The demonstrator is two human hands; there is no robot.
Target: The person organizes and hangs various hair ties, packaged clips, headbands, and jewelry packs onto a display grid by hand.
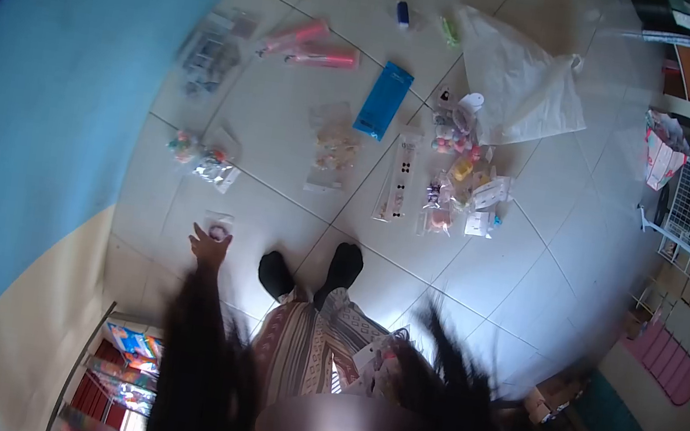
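Small clear packet [221,222] touching left hand [209,250], grip unclear; right hand hidden.

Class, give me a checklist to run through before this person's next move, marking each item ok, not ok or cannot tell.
1. Left hand at the small clear packet: ok.
2. Firm grip on that packet: cannot tell; the finger contact is too small to judge.
3. Right hand free: cannot tell; it is not visible.
4. Feet off the goods on the floor: ok.
5. Blue packet apart from the pink items: ok.
6. Packets beside the white bag spread singly: not ok; they lie bunched together.
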